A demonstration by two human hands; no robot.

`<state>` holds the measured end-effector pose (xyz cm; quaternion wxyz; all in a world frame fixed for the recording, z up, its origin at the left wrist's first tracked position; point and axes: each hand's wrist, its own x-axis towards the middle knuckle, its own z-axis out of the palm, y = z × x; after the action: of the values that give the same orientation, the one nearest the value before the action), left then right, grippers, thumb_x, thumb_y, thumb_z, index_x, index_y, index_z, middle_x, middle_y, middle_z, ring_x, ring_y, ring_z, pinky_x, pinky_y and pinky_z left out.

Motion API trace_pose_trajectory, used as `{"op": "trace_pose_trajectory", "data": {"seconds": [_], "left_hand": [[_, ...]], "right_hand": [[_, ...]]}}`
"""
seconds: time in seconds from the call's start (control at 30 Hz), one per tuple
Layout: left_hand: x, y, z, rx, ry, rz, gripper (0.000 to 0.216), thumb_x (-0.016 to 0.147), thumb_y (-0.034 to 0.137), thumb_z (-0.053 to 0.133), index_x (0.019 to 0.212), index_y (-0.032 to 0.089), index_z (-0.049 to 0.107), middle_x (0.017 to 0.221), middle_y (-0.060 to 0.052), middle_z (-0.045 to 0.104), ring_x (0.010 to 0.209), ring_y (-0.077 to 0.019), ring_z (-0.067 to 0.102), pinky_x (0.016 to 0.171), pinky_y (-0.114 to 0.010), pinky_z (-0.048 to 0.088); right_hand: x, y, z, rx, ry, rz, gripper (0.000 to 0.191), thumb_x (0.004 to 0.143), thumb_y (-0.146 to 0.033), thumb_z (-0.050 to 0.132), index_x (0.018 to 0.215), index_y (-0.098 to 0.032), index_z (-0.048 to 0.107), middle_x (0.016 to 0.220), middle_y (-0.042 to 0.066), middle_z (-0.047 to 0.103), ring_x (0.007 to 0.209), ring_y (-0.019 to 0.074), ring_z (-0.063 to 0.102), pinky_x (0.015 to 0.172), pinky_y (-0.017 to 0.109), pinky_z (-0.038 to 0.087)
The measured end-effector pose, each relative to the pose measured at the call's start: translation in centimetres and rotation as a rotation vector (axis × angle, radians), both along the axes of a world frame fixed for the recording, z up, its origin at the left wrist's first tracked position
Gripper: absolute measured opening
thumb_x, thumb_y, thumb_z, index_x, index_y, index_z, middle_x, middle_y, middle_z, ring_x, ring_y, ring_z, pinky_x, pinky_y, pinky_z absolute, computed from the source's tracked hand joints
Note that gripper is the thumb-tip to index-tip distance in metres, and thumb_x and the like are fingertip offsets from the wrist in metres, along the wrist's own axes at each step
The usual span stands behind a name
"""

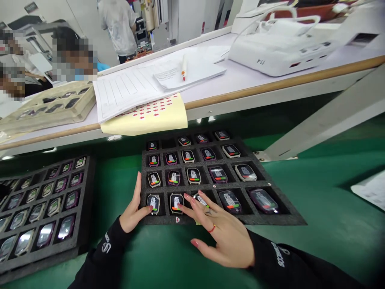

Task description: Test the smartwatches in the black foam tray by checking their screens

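Your right hand (221, 237) lies spread, fingertips on the third smartwatch (201, 199) in the nearest row of the foam tray (270, 220) — its long axis pointing away from you. Your left hand (134, 210), open, rests against the tray's left edge.

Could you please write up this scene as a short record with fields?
Left hand: open, against the left edge of the black foam tray, thumb at the front-left watch
Right hand: open, fingertips on the third front-row watch
Tray: lit watches in compartments, on a green surface
Nearby: second tray to the left; papers and pen on the shelf above
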<state>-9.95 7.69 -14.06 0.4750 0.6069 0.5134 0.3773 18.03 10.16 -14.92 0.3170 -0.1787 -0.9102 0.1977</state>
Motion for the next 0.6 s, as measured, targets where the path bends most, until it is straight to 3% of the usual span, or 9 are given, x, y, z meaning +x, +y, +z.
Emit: {"op": "trace_pose_trajectory", "data": {"seconds": [0.17, 0.33, 0.43, 0.6], "left_hand": [[-0.3, 0.1, 0.0, -0.026, 0.019, 0.052, 0.088, 0.09, 0.032, 0.054, 0.151, 0.035, -0.009, 0.163, 0.001, -0.006, 0.149, -0.0229, -0.005, 0.121, -0.043, 0.001], [0.4, 0.7, 0.2, -0.099, -0.053, 0.241, 0.083, 0.09, 0.04, 0.055, 0.152, 0.037, 0.001, 0.162, 0.0, 0.012, 0.148, -0.0223, 0.01, 0.122, -0.042, 0.008], [0.5, 1.4, 0.5, -0.203, -0.114, 0.41, 0.079, 0.084, 0.046, 0.061, 0.151, 0.039, 0.019, 0.158, 0.002, 0.027, 0.146, -0.0261, 0.021, 0.121, -0.042, 0.014], [-1.1, 2.5, 0.1, -0.366, -0.077, 0.556, 0.085, 0.064, 0.059, 0.073, 0.14, 0.033, 0.047, 0.146, 0.002, 0.049, 0.138, -0.0344, 0.036, 0.117, -0.044, 0.026]], "right_hand": [[-0.2, 0.2, -0.1, 0.013, 0.04, -0.049, 0.075, 0.093, -0.016, 0.042, 0.154, -0.008, -0.002, 0.135, 0.016, 0.055, 0.142, 0.0254, 0.027, 0.116, 0.057, 0.019], [-0.1, 0.6, 0.2, 0.051, 0.055, -0.07, 0.072, 0.092, -0.022, 0.043, 0.151, -0.005, 0.008, 0.129, 0.016, 0.06, 0.142, 0.023, 0.024, 0.118, 0.052, 0.018], [0.1, 0.8, 0.0, 0.082, 0.06, -0.088, 0.069, 0.092, -0.026, 0.044, 0.149, -0.003, 0.014, 0.132, 0.015, 0.058, 0.143, 0.0207, 0.022, 0.12, 0.047, 0.016], [0.4, 1.0, -0.4, 0.116, -0.019, -0.093, 0.059, 0.095, -0.027, 0.04, 0.147, -0.002, 0.023, 0.132, 0.01, 0.059, 0.142, 0.0162, 0.023, 0.121, 0.039, 0.013]]}}
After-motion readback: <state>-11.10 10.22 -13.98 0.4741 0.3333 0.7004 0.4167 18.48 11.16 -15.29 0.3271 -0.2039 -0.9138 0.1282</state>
